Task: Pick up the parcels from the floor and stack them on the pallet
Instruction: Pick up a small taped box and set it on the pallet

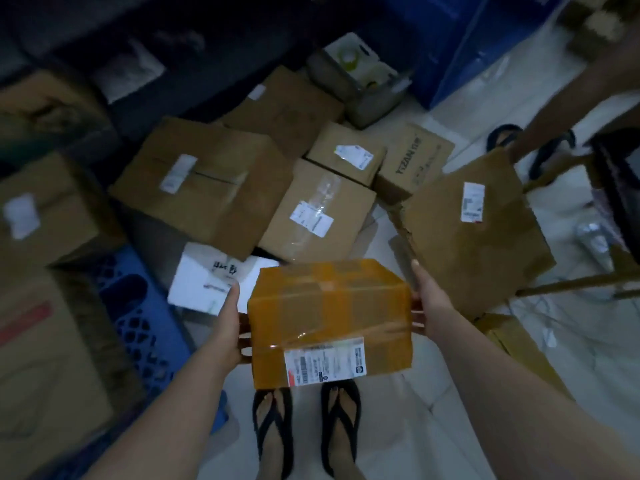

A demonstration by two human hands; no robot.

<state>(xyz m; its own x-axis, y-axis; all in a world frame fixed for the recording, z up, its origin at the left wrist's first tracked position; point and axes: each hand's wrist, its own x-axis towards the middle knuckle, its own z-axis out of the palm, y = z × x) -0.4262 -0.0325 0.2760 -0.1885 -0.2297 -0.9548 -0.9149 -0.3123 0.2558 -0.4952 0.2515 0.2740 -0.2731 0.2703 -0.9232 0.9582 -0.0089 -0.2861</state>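
Observation:
I hold a yellow-taped parcel (329, 320) with a white shipping label in the air above my feet. My left hand (230, 323) presses its left side and my right hand (427, 303) presses its right side. Several brown cardboard parcels (207, 181) lie in a heap on the white floor ahead, with a flat white parcel (204, 278) just beyond my left hand. The blue plastic pallet (138, 327) lies at the left, with large boxes (45, 358) stacked on it.
Another person's arm (588, 95) at the upper right holds a big brown box (474, 233). Dark sandals (530, 143) lie on the floor behind it. A blue bin (460, 46) stands at the back. A wooden stool frame (588, 282) is at the right.

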